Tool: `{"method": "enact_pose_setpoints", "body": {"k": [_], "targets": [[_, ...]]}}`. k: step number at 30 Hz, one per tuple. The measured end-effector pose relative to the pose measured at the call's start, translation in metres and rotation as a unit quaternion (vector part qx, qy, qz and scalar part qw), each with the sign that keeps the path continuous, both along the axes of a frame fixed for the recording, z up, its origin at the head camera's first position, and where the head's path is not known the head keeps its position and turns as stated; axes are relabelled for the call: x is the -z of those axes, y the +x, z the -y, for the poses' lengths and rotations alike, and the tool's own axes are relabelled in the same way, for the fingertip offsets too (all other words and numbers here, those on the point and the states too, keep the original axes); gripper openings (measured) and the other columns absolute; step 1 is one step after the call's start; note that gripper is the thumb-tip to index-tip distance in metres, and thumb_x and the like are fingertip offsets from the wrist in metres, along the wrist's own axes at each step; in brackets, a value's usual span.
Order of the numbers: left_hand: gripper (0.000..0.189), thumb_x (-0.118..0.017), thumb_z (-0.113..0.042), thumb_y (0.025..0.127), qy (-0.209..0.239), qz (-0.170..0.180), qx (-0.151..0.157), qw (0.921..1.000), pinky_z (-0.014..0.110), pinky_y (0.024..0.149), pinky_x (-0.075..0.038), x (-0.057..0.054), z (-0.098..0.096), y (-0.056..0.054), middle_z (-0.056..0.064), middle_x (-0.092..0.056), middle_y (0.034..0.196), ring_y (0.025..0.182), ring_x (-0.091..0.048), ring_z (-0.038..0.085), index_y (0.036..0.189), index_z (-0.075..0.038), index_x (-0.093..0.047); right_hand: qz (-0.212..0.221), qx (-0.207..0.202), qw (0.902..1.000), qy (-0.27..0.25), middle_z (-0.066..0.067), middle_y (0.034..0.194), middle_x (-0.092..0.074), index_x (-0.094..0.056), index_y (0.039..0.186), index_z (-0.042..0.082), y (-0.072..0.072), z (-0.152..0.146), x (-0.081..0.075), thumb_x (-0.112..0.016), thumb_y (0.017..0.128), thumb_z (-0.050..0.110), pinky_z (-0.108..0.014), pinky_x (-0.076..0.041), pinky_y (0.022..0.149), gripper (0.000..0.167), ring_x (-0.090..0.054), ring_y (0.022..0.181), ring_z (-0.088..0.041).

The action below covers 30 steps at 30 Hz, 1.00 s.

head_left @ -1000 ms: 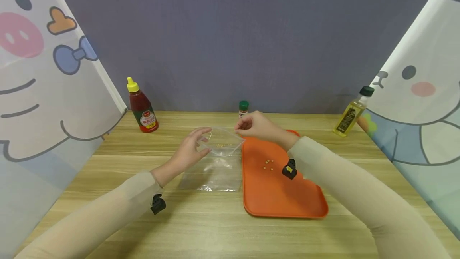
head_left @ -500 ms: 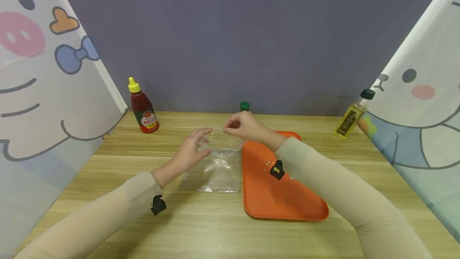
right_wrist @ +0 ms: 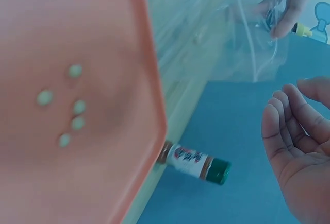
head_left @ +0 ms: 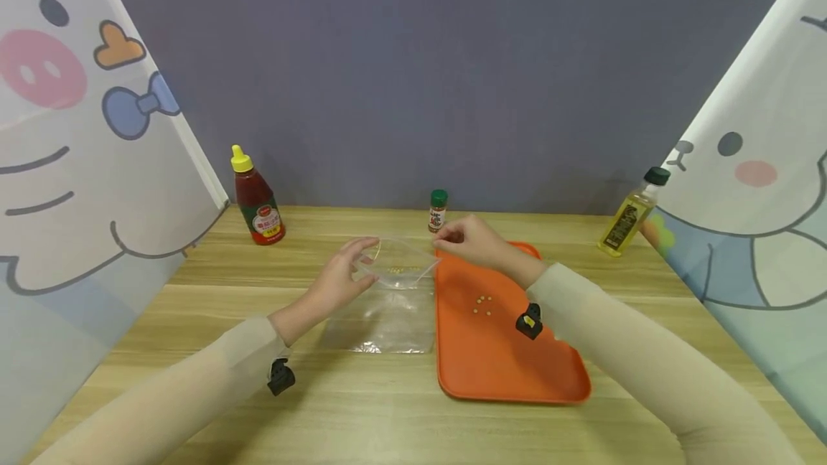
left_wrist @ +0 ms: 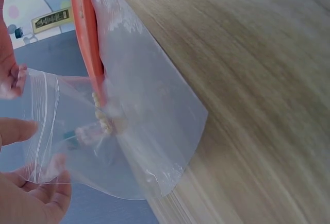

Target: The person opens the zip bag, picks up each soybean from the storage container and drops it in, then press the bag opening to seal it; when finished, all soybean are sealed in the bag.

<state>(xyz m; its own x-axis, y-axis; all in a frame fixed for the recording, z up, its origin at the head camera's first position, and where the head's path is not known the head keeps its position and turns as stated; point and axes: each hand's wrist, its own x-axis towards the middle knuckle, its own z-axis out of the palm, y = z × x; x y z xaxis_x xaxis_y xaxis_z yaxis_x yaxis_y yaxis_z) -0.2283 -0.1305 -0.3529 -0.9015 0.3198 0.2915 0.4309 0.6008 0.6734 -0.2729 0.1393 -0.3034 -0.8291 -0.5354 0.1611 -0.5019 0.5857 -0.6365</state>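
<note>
My left hand (head_left: 332, 280) holds a clear zip-lock bag (head_left: 388, 318) by the left side of its mouth, which gapes between thumb and fingers. The bag's lower part lies on the table. Through its film in the left wrist view show several pale yellow soybeans (left_wrist: 99, 112). My right hand (head_left: 474, 241) is just right of the bag's mouth, above the far end of the orange tray (head_left: 510, 372). In the right wrist view its fingers are loosely bent, thumb near the index finger, with nothing visible between them. Several more soybeans (right_wrist: 77, 105) lie scattered on the tray.
A small green-capped spice jar (head_left: 437, 212) stands behind the tray. At the back left is a ketchup bottle (head_left: 260, 207) with a yellow cap, and at the back right an oil bottle (head_left: 627, 221). A grey partition (head_left: 420, 77) rises behind the wooden table (head_left: 362, 415).
My right hand went left over the bag's mouth, then came back right to the tray's far end, uncovering the spice jar again. The left hand has kept its hold on the bag.
</note>
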Motion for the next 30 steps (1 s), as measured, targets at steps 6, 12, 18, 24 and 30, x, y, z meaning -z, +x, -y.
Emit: {"method": "enact_pose_setpoints", "body": {"k": [6, 12, 18, 24, 30], "targets": [[0.066, -0.073, -0.003, 0.081, -0.004, 0.0, -0.003, 1.0, 0.048, 0.091, -0.053, 0.004, 0.003, 0.003, 0.017, -0.048, 0.143, 0.108, -0.062, 0.033, 0.141, -0.003, -0.045, 0.003, 0.019, 0.9998, 0.007, -0.008, 0.09, -0.073, -0.074, 0.097, 0.006, 0.007, -0.023, 0.009, -0.065, 0.093, 0.018, -0.027, -0.052, 0.067, 0.016, -0.063, 0.074, -0.014], [0.066, -0.073, -0.002, 0.081, -0.001, 0.003, -0.008, 1.0, 0.049, 0.09, -0.053, 0.007, 0.006, 0.005, 0.018, -0.048, 0.142, 0.107, -0.063, 0.032, 0.141, -0.003, -0.045, 0.019, 0.037, 0.9991, 0.013, -0.01, 0.09, -0.071, -0.074, 0.097, 0.005, 0.014, -0.046, 0.017, -0.065, 0.093, 0.017, -0.025, -0.049, 0.062, 0.016, -0.057, 0.069, -0.012], [0.066, -0.073, -0.003, 0.081, -0.001, 0.002, -0.005, 1.0, 0.05, 0.09, -0.052, 0.005, 0.006, 0.004, 0.018, -0.047, 0.143, 0.107, -0.063, 0.033, 0.141, -0.001, -0.045, 0.031, 0.053, 0.998, 0.018, -0.013, 0.093, -0.071, -0.073, 0.097, 0.005, 0.019, -0.065, 0.023, -0.065, 0.093, 0.016, -0.026, -0.051, 0.064, 0.015, -0.06, 0.074, -0.016], [0.066, -0.074, -0.003, 0.081, -0.007, -0.001, -0.003, 1.0, 0.046, 0.089, -0.053, 0.003, 0.005, 0.001, 0.017, -0.048, 0.143, 0.107, -0.063, 0.033, 0.141, -0.003, -0.045, 0.056, 0.052, 0.9966, 0.03, -0.016, 0.099, -0.072, -0.071, 0.101, -0.001, 0.021, -0.078, 0.031, -0.065, 0.092, 0.011, -0.031, -0.057, 0.076, 0.017, -0.067, 0.086, -0.023], [0.064, -0.073, -0.003, 0.081, 0.0, -0.001, -0.004, 1.0, 0.046, 0.088, -0.053, 0.0, 0.006, -0.001, 0.017, -0.049, 0.142, 0.106, -0.063, 0.034, 0.14, -0.003, -0.047, 0.063, 0.038, 0.9968, 0.033, -0.013, 0.093, -0.073, -0.071, 0.098, -0.005, 0.022, -0.085, 0.045, -0.067, 0.087, 0.002, -0.026, -0.057, 0.072, 0.013, -0.067, 0.082, -0.017]]}}
